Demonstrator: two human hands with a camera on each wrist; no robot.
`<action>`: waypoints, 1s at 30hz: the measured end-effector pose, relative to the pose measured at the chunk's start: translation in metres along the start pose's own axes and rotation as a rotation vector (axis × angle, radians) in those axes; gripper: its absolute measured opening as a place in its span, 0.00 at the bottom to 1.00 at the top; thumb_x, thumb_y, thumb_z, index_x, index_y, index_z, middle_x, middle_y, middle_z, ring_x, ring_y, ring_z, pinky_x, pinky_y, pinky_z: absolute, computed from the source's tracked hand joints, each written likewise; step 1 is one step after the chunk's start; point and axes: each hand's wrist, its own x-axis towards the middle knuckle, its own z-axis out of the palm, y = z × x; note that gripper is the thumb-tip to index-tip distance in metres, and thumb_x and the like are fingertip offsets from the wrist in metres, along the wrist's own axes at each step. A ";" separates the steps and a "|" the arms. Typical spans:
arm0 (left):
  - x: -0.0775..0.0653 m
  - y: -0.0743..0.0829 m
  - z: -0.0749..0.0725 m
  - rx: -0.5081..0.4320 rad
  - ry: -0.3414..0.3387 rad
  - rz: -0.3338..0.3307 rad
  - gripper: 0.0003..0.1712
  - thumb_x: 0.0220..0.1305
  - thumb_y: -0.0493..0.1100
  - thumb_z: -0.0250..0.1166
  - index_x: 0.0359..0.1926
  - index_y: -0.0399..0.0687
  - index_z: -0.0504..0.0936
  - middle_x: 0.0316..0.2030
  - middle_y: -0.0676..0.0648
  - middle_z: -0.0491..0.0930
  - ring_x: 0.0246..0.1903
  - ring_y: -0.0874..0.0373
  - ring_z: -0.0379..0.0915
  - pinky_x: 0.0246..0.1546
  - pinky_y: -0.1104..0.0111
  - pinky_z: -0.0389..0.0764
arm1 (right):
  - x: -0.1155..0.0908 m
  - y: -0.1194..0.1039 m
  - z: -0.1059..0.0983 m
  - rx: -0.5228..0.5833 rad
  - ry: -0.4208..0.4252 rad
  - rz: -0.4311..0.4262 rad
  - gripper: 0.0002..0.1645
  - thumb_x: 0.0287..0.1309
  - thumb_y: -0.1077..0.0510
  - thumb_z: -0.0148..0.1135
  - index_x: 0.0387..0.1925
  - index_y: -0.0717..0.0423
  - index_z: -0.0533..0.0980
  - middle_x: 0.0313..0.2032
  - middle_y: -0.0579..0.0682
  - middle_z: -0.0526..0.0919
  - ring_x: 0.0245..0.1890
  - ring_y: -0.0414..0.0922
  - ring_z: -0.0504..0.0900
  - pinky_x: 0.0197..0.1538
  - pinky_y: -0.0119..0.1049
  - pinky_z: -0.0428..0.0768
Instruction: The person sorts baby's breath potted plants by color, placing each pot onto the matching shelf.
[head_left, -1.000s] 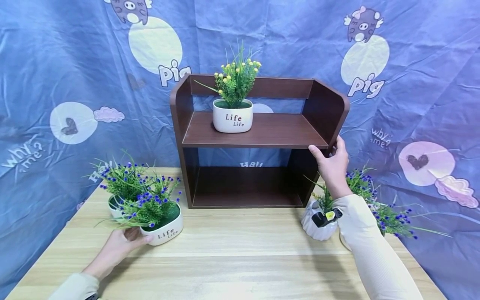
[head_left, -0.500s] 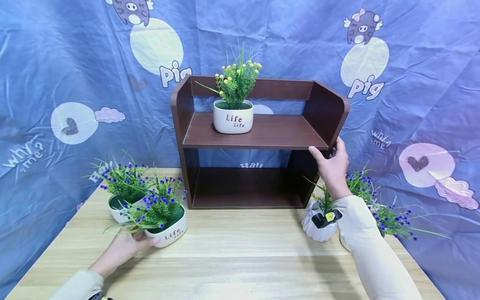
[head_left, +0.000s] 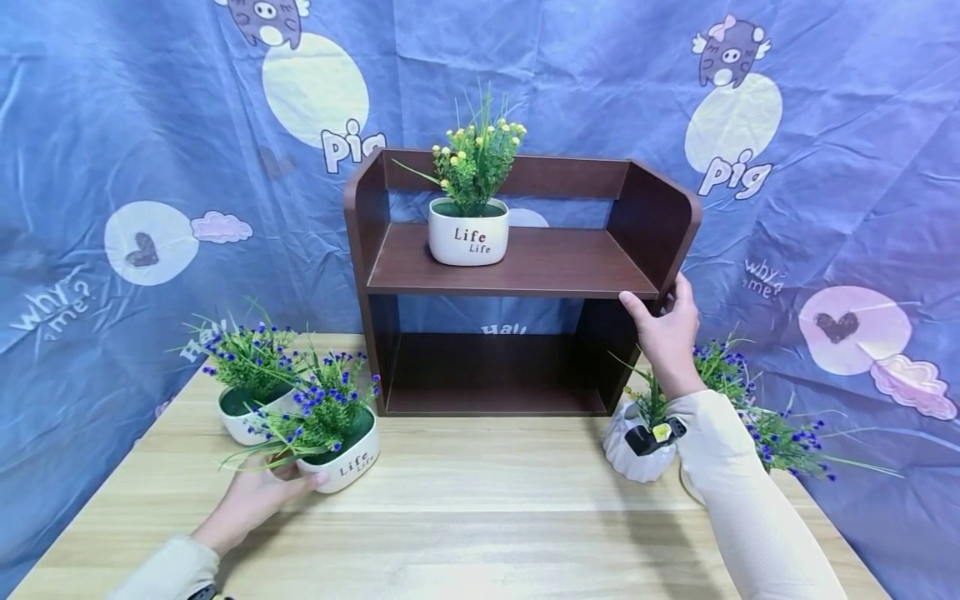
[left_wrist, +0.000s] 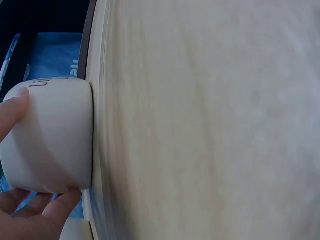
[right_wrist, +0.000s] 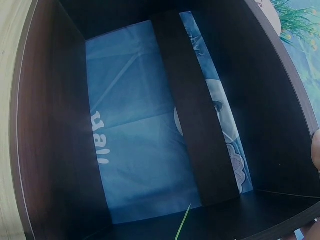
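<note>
My left hand (head_left: 255,498) grips an oval white flowerpot (head_left: 351,462) with blue artificial flowers and "Life" lettering, low over the table left of the shelf. In the left wrist view, the thumb presses one side of this flowerpot (left_wrist: 55,135) and several fingertips the opposite side. A dark brown two-tier shelf (head_left: 570,258) stands at the back. On its upper tier sits a matching flowerpot (head_left: 468,237) with yellow flowers. My right hand (head_left: 667,337) holds the shelf's right side panel, thumb at the front edge, other fingers on the outer side, partly hidden.
Another blue-flowered pot (head_left: 243,425) stands behind the gripped one. Right of the shelf are a ribbed white pot (head_left: 633,467) and more blue-flowered plants (head_left: 791,442), partly covered by the right sleeve. A blue printed cloth (head_left: 585,75) hangs close behind the wooden table (head_left: 480,492).
My left hand and the blue-flowered pot have moved slightly right, toward the shelf, away from the pot behind. My right hand has stayed on the side panel.
</note>
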 end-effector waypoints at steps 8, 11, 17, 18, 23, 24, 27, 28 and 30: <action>-0.009 0.010 0.015 -0.062 0.010 0.003 0.41 0.48 0.41 0.76 0.61 0.28 0.68 0.57 0.30 0.72 0.55 0.41 0.74 0.46 0.76 0.77 | 0.004 0.004 0.001 0.010 -0.009 0.024 0.43 0.54 0.55 0.70 0.69 0.52 0.61 0.60 0.53 0.72 0.59 0.45 0.72 0.59 0.35 0.71; -0.010 0.015 0.027 -0.092 0.005 0.027 0.37 0.45 0.40 0.77 0.56 0.29 0.74 0.52 0.33 0.78 0.48 0.46 0.80 0.43 0.75 0.79 | 0.003 0.002 0.001 0.007 -0.004 0.018 0.43 0.54 0.55 0.70 0.69 0.53 0.61 0.59 0.53 0.72 0.59 0.45 0.72 0.60 0.36 0.70; -0.009 0.025 0.052 -0.143 -0.010 0.090 0.37 0.41 0.38 0.79 0.55 0.31 0.76 0.52 0.35 0.79 0.50 0.46 0.78 0.47 0.72 0.79 | 0.000 -0.002 0.001 -0.001 -0.001 0.009 0.43 0.53 0.53 0.71 0.68 0.52 0.62 0.58 0.53 0.73 0.58 0.44 0.73 0.59 0.33 0.70; -0.008 0.027 0.056 -0.152 -0.013 0.097 0.37 0.41 0.38 0.79 0.54 0.31 0.76 0.52 0.35 0.79 0.51 0.46 0.78 0.48 0.71 0.79 | 0.000 -0.001 0.001 -0.002 -0.001 0.007 0.43 0.53 0.53 0.71 0.68 0.52 0.62 0.58 0.53 0.73 0.58 0.44 0.73 0.59 0.33 0.71; 0.002 0.036 0.080 -0.188 -0.015 0.129 0.34 0.38 0.36 0.80 0.50 0.33 0.79 0.49 0.38 0.81 0.51 0.47 0.78 0.50 0.66 0.78 | 0.002 0.003 0.002 0.007 -0.006 0.008 0.43 0.54 0.55 0.70 0.68 0.52 0.62 0.59 0.53 0.73 0.59 0.45 0.72 0.59 0.33 0.70; 0.005 0.038 0.085 -0.188 -0.007 0.124 0.33 0.37 0.36 0.80 0.49 0.35 0.80 0.47 0.40 0.82 0.49 0.47 0.79 0.50 0.65 0.79 | 0.003 0.004 0.002 0.010 -0.007 0.011 0.43 0.54 0.55 0.70 0.69 0.51 0.61 0.59 0.53 0.72 0.59 0.45 0.72 0.59 0.33 0.70; 0.014 0.045 0.098 -0.164 0.019 0.132 0.32 0.36 0.38 0.81 0.47 0.37 0.81 0.45 0.42 0.83 0.47 0.49 0.80 0.50 0.62 0.79 | 0.004 0.005 0.002 0.013 -0.007 0.017 0.43 0.54 0.55 0.70 0.69 0.51 0.61 0.60 0.53 0.72 0.59 0.45 0.72 0.58 0.33 0.70; 0.018 0.048 0.102 -0.147 0.032 0.139 0.32 0.36 0.39 0.81 0.47 0.37 0.81 0.45 0.43 0.84 0.47 0.50 0.80 0.51 0.61 0.78 | 0.004 0.005 0.002 0.014 -0.006 0.018 0.43 0.54 0.55 0.70 0.69 0.51 0.61 0.60 0.53 0.72 0.59 0.45 0.72 0.58 0.33 0.71; 0.024 0.053 0.110 -0.129 0.054 0.151 0.33 0.36 0.41 0.81 0.47 0.38 0.81 0.44 0.43 0.84 0.47 0.50 0.79 0.51 0.59 0.78 | 0.004 0.004 0.001 0.016 -0.005 0.018 0.43 0.54 0.55 0.70 0.69 0.51 0.61 0.59 0.52 0.73 0.59 0.45 0.72 0.58 0.34 0.71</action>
